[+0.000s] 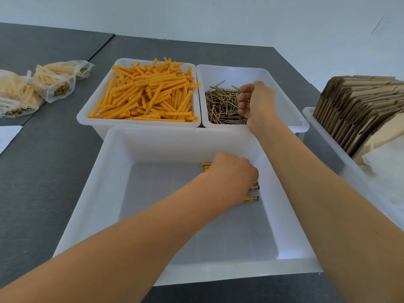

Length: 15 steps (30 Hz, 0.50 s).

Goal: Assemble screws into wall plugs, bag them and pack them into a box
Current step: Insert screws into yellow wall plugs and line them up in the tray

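Head view showed the right hand [254, 101] over the loose screws [220, 106] in the far bin [293, 119], fingers curled, seemingly gathering some. The left hand [231, 173] rested on assembled plugs [251, 197] in the near tub [105, 193]; its fingers were hidden. Screws looked light, stiff, sharp-tipped, best pinched mid-shank.

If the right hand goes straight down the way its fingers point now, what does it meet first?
Most likely the pile of screws in the right tub; the right hand hangs just above them, fingers curled, though depth is unclear.
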Tool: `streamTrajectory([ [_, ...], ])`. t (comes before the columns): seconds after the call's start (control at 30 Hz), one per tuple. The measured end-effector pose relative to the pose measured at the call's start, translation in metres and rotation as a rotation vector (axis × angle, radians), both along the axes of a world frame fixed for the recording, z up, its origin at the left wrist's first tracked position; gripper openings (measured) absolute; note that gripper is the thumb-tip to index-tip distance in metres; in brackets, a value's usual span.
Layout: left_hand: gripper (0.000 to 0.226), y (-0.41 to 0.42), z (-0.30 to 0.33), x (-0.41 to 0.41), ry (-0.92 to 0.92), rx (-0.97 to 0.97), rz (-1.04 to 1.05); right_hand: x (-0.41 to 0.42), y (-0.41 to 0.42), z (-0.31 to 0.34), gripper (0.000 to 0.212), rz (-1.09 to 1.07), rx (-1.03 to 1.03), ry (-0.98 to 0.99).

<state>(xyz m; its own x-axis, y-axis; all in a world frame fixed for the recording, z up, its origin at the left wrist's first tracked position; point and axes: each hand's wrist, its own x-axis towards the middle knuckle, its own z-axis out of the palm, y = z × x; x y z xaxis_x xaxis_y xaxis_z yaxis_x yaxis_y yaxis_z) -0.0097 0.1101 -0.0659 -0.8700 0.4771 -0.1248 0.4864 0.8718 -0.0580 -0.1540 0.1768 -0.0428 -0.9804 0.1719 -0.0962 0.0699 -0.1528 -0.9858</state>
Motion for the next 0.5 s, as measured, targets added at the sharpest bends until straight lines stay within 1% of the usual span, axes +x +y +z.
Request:
streamTrajectory([
  [0.3,0.046,0.0009,-0.0108,-0.0055,0.064,0.060,-0.028,0.0000,0.0000,-0.0010,0.034,0.001,0.028,0.011],
  [0.5,0.046,0.0015,-0.0113,-0.0069,0.075,0.069,0.006,0.0001,-0.0006,-0.0007,0.035,0.002,0.046,0.008],
])
